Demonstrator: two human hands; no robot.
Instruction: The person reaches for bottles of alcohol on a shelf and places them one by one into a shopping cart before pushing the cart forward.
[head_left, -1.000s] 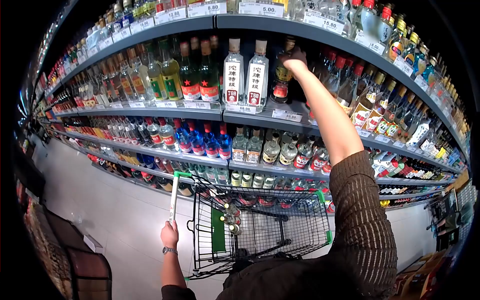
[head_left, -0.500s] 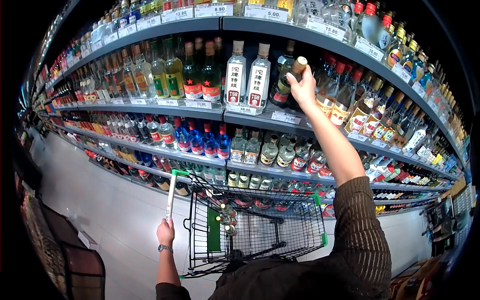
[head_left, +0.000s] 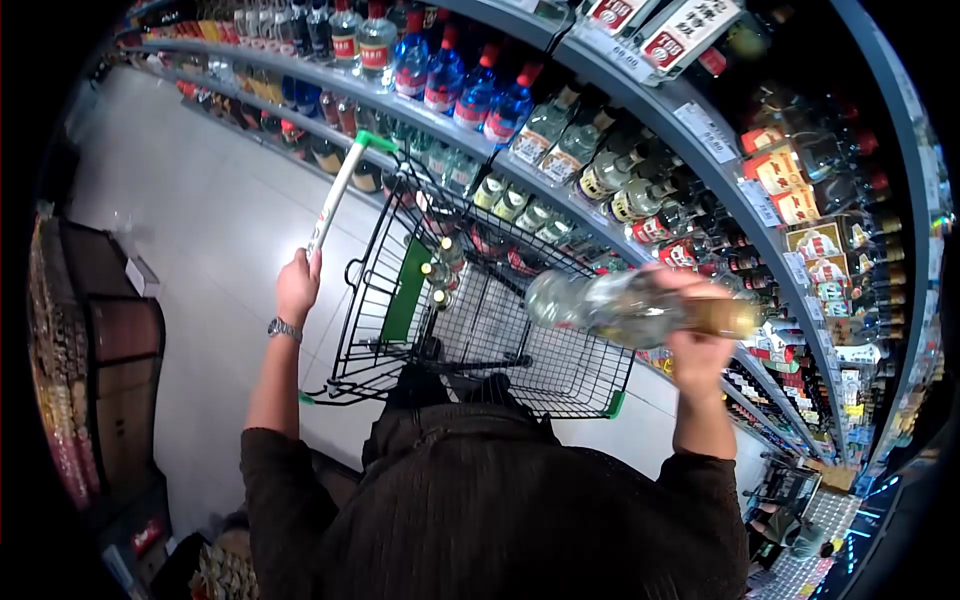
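A glass bottle [head_left: 620, 308] with a gold-coloured cap lies nearly level in my right hand [head_left: 695, 335], its base pointing left over the cart's right part. My fingers are wrapped round its neck end; motion blurs it and its label cannot be read. My left hand [head_left: 297, 282], a watch on its wrist, is closed round the white bar of the cart handle [head_left: 338, 195]. Below both hands stands the wire shopping cart [head_left: 572, 378]. Several bottles [head_left: 440, 275] sit in it beside the green panel [head_left: 404, 292].
Long shelves [head_left: 640, 95] of bottles curve along the cart's far and right sides. Blue bottles [head_left: 445, 80] with red caps stand on a lower shelf. At left, a dark display stand [head_left: 125, 340] borders the pale tiled floor [head_left: 215, 200]. A person [head_left: 790, 530] is at the lower right.
My right hand has taken a bottle off the shelf and brought it down over the cart. The view has tilted downward and turned. My left hand keeps hold of the handle.
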